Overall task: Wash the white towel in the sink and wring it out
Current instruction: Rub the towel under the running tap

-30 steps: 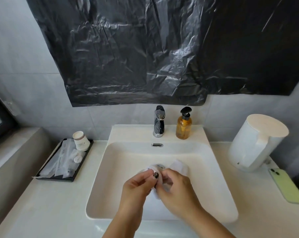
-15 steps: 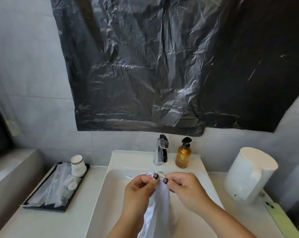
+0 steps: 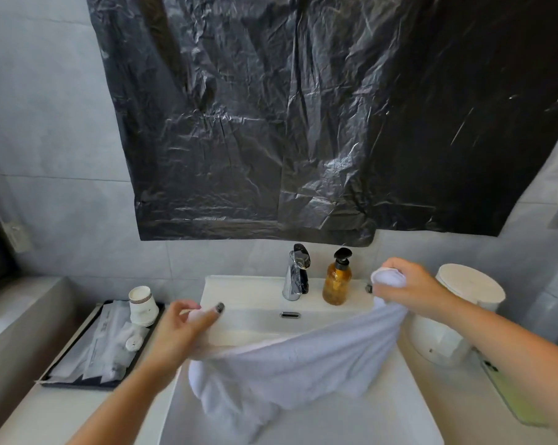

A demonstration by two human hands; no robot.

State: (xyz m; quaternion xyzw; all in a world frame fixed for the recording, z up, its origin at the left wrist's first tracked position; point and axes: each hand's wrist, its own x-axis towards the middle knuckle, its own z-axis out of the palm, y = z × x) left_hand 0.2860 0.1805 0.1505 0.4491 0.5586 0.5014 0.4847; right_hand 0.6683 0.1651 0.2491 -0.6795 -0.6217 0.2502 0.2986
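Observation:
The white towel (image 3: 290, 367) hangs spread between my two hands above the white sink (image 3: 409, 403). My left hand (image 3: 178, 332) grips one top corner at the sink's left side. At the right, beside the soap bottle, my right hand (image 3: 409, 287) grips the other corner, held higher. The towel sags in the middle, and its lower folds droop into the basin. The chrome faucet (image 3: 296, 274) stands at the back of the sink; no water is seen running.
An amber soap pump bottle (image 3: 337, 279) stands right of the faucet. A white kettle (image 3: 454, 316) and a green phone (image 3: 515, 396) sit on the right counter. A black tray (image 3: 101, 348) with paper cups and packets lies on the left. Black plastic sheeting (image 3: 303, 123) covers the wall.
My hands rose out of the basin with the bunched towel, then moved apart sideways, spreading it open between them. The camera tilted upward.

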